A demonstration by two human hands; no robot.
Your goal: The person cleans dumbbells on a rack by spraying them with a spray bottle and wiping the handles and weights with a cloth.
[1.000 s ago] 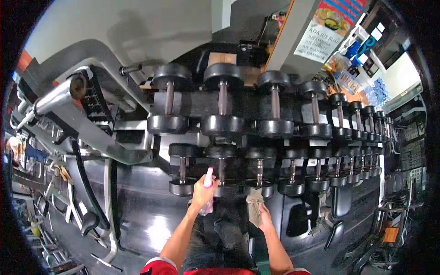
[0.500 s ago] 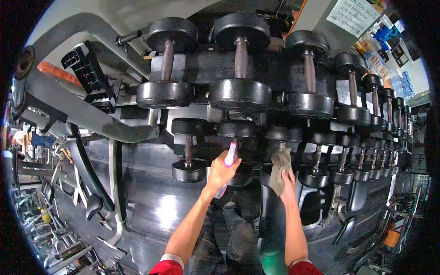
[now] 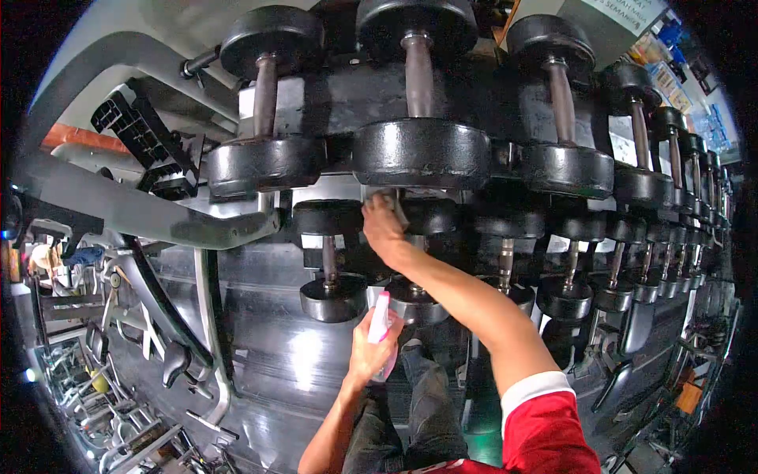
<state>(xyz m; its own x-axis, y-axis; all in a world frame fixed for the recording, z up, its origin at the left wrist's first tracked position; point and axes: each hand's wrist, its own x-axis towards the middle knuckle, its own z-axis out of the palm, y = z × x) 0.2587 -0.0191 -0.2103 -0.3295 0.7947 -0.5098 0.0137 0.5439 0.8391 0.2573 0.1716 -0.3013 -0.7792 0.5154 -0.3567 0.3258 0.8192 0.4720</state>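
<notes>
Near the left end of the rack (image 3: 330,187), our left hand (image 3: 365,357) is wrapped around a spray bottle (image 3: 380,317), just beside the front head of the second lower dumbbell (image 3: 433,215). Our right hand (image 3: 382,226) reaches across to that dumbbell's rear head, fingers bent over a grey cloth (image 3: 401,212); the hold looks firm, but the view there is dim and partly covered. With the upper dumbbell (image 3: 422,152) overhanging closely, we could knock our knuckles by lifting too fast. The cloth could snag in the narrow gap, and a careless squeeze on the trigger could wet our reaching forearm.
</notes>
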